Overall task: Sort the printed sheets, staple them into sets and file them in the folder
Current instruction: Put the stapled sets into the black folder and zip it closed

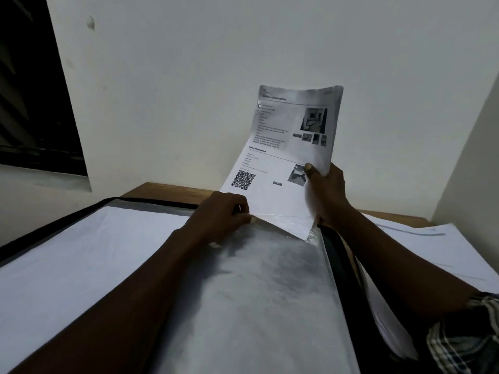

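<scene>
Small text on the sheets (286, 157) is unreadable; the folder (343, 271) is cropped below

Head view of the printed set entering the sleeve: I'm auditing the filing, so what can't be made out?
printed set: body text blurred in the head view; any staple too small to tell.
its lower edge: partly hidden by the left hand and the cloudy plastic sleeve.
its back pages: covered by the front page and the right hand.
loose sheets at right: print too faint, cut by the forearm and frame edge.
</scene>
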{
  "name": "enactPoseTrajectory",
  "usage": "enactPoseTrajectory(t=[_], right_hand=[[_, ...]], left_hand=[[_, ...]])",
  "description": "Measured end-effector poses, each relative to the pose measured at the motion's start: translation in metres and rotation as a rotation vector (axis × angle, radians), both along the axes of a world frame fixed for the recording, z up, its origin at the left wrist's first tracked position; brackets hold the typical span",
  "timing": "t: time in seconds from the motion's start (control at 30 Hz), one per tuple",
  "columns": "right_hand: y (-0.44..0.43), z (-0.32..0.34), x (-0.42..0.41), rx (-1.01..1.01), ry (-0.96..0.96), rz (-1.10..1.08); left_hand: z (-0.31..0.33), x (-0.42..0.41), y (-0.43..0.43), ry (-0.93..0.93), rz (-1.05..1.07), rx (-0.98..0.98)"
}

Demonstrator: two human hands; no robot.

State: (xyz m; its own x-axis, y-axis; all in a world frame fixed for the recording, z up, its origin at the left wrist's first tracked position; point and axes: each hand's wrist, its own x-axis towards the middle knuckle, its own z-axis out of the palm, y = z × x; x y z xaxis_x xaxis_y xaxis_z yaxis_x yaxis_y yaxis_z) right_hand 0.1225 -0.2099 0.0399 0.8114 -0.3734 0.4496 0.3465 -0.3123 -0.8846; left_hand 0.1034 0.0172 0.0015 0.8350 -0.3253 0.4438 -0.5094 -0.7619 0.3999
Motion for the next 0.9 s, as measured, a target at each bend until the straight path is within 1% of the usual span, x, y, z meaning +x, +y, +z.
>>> enactPoseTrajectory(t=[0.17,0.27,0.43,0.7,0.9], right_hand=[[-0.006,-0.010,0.003,-0.002,0.024,0.093],[-0.010,-0.013,0.005,-0.003,0.068,0.144],[-0.018,-0.018,0.015,0.009,0.095,0.212],[-0.017,-0.015,0.014,0.157,0.155,0.342],[-0.017,-0.016,0.018,0.160,0.246,0.397]], left_hand=[[0.007,0.003,0.017,0.124,0.126,-0.016],[0.005,0.002,0.029,0.171,0.157,-0.086],[0.004,0.001,0.033,0.154,0.186,-0.108],[0.002,0.002,0.035,0.184,0.214,-0.185],[-0.001,0.002,0.034,0.188,0.205,-0.230]])
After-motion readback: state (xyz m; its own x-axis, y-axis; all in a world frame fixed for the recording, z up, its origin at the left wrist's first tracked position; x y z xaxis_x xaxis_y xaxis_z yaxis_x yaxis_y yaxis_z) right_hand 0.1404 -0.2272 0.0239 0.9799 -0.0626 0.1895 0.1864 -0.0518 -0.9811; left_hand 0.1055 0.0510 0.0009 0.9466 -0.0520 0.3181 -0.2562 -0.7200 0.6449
